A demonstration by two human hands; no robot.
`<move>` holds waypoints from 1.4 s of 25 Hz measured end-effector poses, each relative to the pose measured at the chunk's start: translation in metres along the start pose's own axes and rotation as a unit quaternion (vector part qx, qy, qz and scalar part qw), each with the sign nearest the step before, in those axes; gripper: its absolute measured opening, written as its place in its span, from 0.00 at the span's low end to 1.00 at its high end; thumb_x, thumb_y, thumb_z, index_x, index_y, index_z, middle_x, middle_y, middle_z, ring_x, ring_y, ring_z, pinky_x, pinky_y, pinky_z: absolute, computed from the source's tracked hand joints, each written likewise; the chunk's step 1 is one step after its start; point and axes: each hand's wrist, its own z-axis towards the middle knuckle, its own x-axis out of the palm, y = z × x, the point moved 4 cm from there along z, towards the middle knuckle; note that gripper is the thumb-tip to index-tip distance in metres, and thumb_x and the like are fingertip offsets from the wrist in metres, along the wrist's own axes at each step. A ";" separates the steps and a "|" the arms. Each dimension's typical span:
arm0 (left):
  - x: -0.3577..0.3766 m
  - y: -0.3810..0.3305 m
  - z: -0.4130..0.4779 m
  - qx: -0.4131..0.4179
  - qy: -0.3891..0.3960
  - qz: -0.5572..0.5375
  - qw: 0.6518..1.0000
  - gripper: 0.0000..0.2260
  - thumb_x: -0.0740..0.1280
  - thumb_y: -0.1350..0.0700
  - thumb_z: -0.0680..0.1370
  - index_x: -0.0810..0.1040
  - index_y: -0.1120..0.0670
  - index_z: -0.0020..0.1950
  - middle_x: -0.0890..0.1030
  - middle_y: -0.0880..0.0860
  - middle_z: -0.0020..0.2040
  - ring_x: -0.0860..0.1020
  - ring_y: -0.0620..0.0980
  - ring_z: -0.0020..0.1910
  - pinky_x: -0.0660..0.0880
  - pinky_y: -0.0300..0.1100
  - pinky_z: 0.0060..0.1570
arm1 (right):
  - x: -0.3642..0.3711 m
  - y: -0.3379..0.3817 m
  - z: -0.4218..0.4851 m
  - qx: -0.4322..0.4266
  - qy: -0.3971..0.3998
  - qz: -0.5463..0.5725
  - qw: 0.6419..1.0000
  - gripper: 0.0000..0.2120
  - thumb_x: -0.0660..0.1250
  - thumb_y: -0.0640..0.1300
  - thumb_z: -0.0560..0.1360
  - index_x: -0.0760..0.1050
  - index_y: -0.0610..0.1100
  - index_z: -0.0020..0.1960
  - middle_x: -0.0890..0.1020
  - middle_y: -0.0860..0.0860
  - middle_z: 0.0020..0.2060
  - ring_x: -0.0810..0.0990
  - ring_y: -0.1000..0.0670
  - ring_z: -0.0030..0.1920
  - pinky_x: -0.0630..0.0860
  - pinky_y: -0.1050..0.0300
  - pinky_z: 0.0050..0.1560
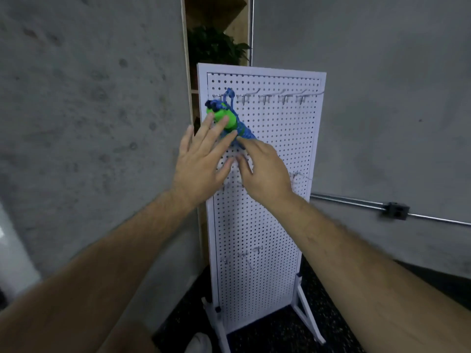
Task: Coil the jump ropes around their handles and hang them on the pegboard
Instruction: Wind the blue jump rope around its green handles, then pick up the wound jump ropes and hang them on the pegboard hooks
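Coiled jump rope (226, 118) hangs on pegboard (270, 200), both hands' fingertips touching it.

Dim, soft overall, motion blur, wide-angle edge warping.

A coiled jump rope with bright green handles and blue braided cord (226, 118) is hung by a blue loop from a metal hook in the top row, at about 10 o'clock on a tall white perforated pegboard on a white stand (270, 225). The bundle is tilted, its wrapped lower end pointed towards 4 o'clock. Further small metal hooks are seen across the board.
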 end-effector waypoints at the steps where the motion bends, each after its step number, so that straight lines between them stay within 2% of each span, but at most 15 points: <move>1: 0.000 -0.010 -0.013 0.001 -0.002 -0.011 1.000 0.20 0.65 0.49 0.82 0.75 0.53 0.73 0.68 0.53 0.78 0.62 0.53 0.79 0.56 0.56 0.77 | -0.001 0.001 -0.013 -0.006 0.002 -0.011 1.000 0.19 0.60 0.49 0.83 0.72 0.47 0.72 0.79 0.51 0.64 0.75 0.48 0.62 0.75 0.50 0.60; 5: 0.026 -0.045 -0.082 -0.023 0.052 -0.099 0.993 0.19 0.67 0.53 0.80 0.77 0.57 0.69 0.76 0.56 0.71 0.73 0.56 0.71 0.69 0.54 0.69 | 0.013 -0.015 -0.085 0.005 0.048 -0.036 0.998 0.18 0.60 0.47 0.82 0.75 0.44 0.69 0.79 0.49 0.62 0.76 0.46 0.61 0.75 0.46 0.60; 9: 0.077 -0.092 -0.172 -0.078 0.239 -0.177 0.951 0.19 0.63 0.51 0.81 0.76 0.57 0.70 0.78 0.56 0.66 0.76 0.57 0.65 0.73 0.55 0.63 | 0.054 -0.068 -0.197 0.067 0.151 -0.063 0.984 0.19 0.60 0.47 0.82 0.74 0.43 0.71 0.80 0.46 0.62 0.77 0.42 0.60 0.78 0.43 0.54; 13: 0.123 -0.153 -0.278 -0.087 0.377 -0.224 0.894 0.18 0.61 0.48 0.83 0.75 0.52 0.71 0.77 0.52 0.64 0.76 0.54 0.62 0.73 0.53 0.60 | 0.087 -0.115 -0.326 0.166 0.240 -0.071 0.954 0.20 0.60 0.46 0.82 0.71 0.45 0.73 0.79 0.46 0.62 0.77 0.41 0.59 0.79 0.43 0.51; 16: 0.151 -0.205 -0.364 -0.118 0.487 -0.242 0.831 0.20 0.61 0.45 0.82 0.73 0.50 0.73 0.76 0.52 0.65 0.75 0.55 0.63 0.72 0.54 0.62 | 0.105 -0.142 -0.414 0.259 0.317 -0.069 0.910 0.22 0.58 0.49 0.83 0.68 0.47 0.75 0.77 0.46 0.66 0.75 0.41 0.64 0.76 0.44 0.57; 19: 0.167 -0.263 -0.442 -0.116 0.600 -0.256 0.749 0.21 0.61 0.45 0.82 0.71 0.49 0.74 0.73 0.54 0.67 0.73 0.57 0.65 0.68 0.52 0.62 | 0.118 -0.163 -0.497 0.339 0.395 -0.071 0.851 0.23 0.57 0.50 0.83 0.65 0.49 0.77 0.74 0.47 0.69 0.73 0.42 0.66 0.74 0.46 0.60; 22: 0.173 -0.305 -0.497 -0.108 0.687 -0.254 0.672 0.21 0.60 0.44 0.82 0.69 0.49 0.74 0.72 0.57 0.66 0.72 0.60 0.64 0.69 0.52 0.60 | 0.125 -0.174 -0.559 0.371 0.461 -0.083 0.802 0.24 0.57 0.50 0.82 0.64 0.50 0.77 0.73 0.48 0.70 0.72 0.42 0.67 0.74 0.46 0.61; 25: 0.169 -0.326 -0.549 -0.135 0.773 -0.239 0.573 0.24 0.60 0.41 0.82 0.63 0.46 0.76 0.68 0.59 0.67 0.71 0.61 0.62 0.71 0.53 0.57 | 0.137 -0.171 -0.598 0.377 0.543 -0.056 0.748 0.25 0.58 0.49 0.82 0.60 0.49 0.79 0.71 0.48 0.72 0.67 0.42 0.71 0.71 0.44 0.66; 27: 0.163 -0.334 -0.567 -0.172 0.794 -0.242 0.531 0.27 0.63 0.45 0.82 0.58 0.47 0.79 0.64 0.61 0.69 0.72 0.63 0.60 0.74 0.52 0.54 | 0.149 -0.160 -0.613 0.382 0.574 -0.036 0.724 0.28 0.59 0.47 0.81 0.58 0.48 0.80 0.72 0.48 0.71 0.66 0.43 0.71 0.70 0.45 0.67; 30: 0.168 -0.337 -0.567 -0.245 0.771 -0.261 0.527 0.27 0.64 0.58 0.82 0.59 0.53 0.80 0.63 0.64 0.73 0.73 0.65 0.64 0.74 0.52 0.60 | 0.158 -0.153 -0.622 0.400 0.570 -0.043 0.716 0.32 0.60 0.45 0.80 0.54 0.44 0.81 0.76 0.46 0.67 0.70 0.42 0.67 0.68 0.47 0.63; 32: 0.171 -0.336 -0.565 -0.279 0.760 -0.272 0.521 0.27 0.65 0.60 0.81 0.60 0.55 0.79 0.65 0.64 0.73 0.74 0.64 0.64 0.74 0.51 0.61 | 0.158 -0.155 -0.619 0.407 0.561 -0.043 0.720 0.31 0.61 0.45 0.80 0.56 0.44 0.80 0.76 0.46 0.67 0.71 0.42 0.66 0.68 0.47 0.63; 35: 0.168 -0.333 -0.567 -0.288 0.756 -0.283 0.515 0.28 0.68 0.57 0.79 0.62 0.54 0.77 0.68 0.62 0.70 0.75 0.62 0.61 0.75 0.51 0.59 | 0.154 -0.157 -0.610 0.428 0.539 -0.013 0.725 0.27 0.61 0.43 0.79 0.62 0.47 0.77 0.78 0.47 0.64 0.74 0.42 0.63 0.71 0.46 0.64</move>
